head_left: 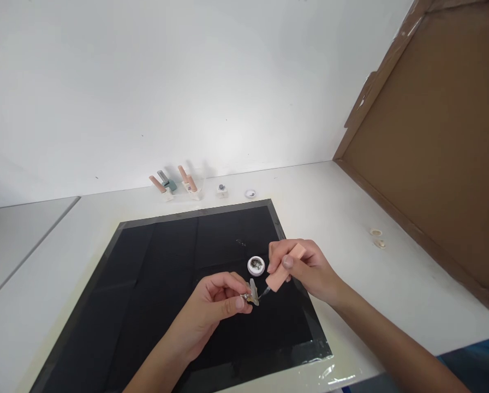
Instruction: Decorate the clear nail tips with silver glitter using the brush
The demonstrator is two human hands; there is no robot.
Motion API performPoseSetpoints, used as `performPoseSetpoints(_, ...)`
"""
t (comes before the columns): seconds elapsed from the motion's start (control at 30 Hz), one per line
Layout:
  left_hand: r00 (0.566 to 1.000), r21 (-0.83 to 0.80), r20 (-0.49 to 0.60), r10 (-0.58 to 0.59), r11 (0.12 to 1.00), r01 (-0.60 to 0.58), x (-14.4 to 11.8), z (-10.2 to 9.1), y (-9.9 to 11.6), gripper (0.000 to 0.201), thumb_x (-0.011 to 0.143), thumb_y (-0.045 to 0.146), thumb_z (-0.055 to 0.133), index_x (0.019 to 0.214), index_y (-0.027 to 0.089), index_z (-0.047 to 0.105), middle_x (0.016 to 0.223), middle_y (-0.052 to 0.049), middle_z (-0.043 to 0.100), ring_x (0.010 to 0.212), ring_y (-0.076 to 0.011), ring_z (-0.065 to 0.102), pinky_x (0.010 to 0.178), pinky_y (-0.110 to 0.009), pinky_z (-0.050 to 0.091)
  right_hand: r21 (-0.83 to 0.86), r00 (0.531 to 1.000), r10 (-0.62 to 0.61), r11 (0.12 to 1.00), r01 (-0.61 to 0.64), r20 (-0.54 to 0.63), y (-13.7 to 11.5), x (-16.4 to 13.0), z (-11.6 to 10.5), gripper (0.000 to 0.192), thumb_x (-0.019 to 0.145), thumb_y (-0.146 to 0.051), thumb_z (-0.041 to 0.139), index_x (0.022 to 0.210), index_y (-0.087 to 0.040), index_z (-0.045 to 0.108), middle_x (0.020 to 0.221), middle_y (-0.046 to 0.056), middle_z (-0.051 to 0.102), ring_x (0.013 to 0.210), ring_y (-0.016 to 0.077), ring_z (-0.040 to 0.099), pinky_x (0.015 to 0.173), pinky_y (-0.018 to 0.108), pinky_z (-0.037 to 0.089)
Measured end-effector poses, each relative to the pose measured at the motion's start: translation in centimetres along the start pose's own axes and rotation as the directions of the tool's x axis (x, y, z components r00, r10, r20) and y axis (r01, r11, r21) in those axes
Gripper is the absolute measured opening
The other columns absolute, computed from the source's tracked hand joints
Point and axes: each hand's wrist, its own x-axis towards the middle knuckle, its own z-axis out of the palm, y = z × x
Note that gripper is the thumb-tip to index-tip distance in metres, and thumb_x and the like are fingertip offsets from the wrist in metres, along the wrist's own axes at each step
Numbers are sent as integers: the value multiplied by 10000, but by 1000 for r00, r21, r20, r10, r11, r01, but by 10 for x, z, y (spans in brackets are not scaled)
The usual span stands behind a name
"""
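Mat: a black, matte square sheet (154,295) with a glossy taped edge, lying on a smooth white table (351,207) in the lower middle of the frame.
Left hand: the left hand (215,305) pinches a small, pale translucent nail tip (253,292) on a metal holder – fingers closed on it, just below frame centre.
Right hand: the right hand (305,267) grips a peach-coloured brush handle (283,270); its dark thin tip meets the nail tip.
Jar: a small round white pot (256,265), open, just above the hands on the mat.
Around: peach bottles in stands (179,185) by the white wall, upper centre; brown cardboard panel (433,153) at right.
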Motion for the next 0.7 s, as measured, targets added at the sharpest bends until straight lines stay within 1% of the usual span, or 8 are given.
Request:
performPoseSetpoints(0.17, 1000, 12, 15, 5, 1000, -5, 0, 1, 1, 60, 673, 165, 785, 690, 170, 729, 736, -2, 643, 669, -113, 596, 654, -234, 511, -28, 999, 7, 1000, -5, 50, -1, 0, 2, 261, 885, -374, 558, 761, -181, 683, 592, -1, 584, 524, 99, 502, 500, 227, 414)
performPoseSetpoints(0.33, 1000, 10, 8, 7, 1000, -7, -1, 3, 1, 72, 656, 155, 794, 681, 170, 728, 722, 3, 627, 663, -111, 589, 644, -229, 511, -64, 997, 72, 995, -71, 11, 2, 0, 1, 274, 880, -391, 559, 754, -179, 677, 640, 6, 583, 547, 99, 495, 507, 227, 402)
performPoseSetpoints(0.53, 1000, 17, 19, 3, 1000, -3, 0, 3, 2, 70, 651, 149, 795, 672, 169, 731, 731, -3, 636, 667, -119, 604, 643, -236, 511, -59, 996, 82, 995, -83, -21, 4, 0, 0, 280, 877, -399, 561, 752, -178, 678, 645, 7, 577, 549, 98, 492, 505, 225, 409)
performPoseSetpoints(0.7, 1000, 21, 30, 6, 1000, -7, -1, 4, 2, 64, 658, 141, 788, 672, 171, 733, 728, 0, 638, 660, -117, 612, 638, -234, 506, -30, 994, 95, 995, -96, -45, 4, 1, 1, 281, 865, -407, 572, 740, -180, 680, 635, 4, 589, 536, 93, 507, 510, 221, 442)
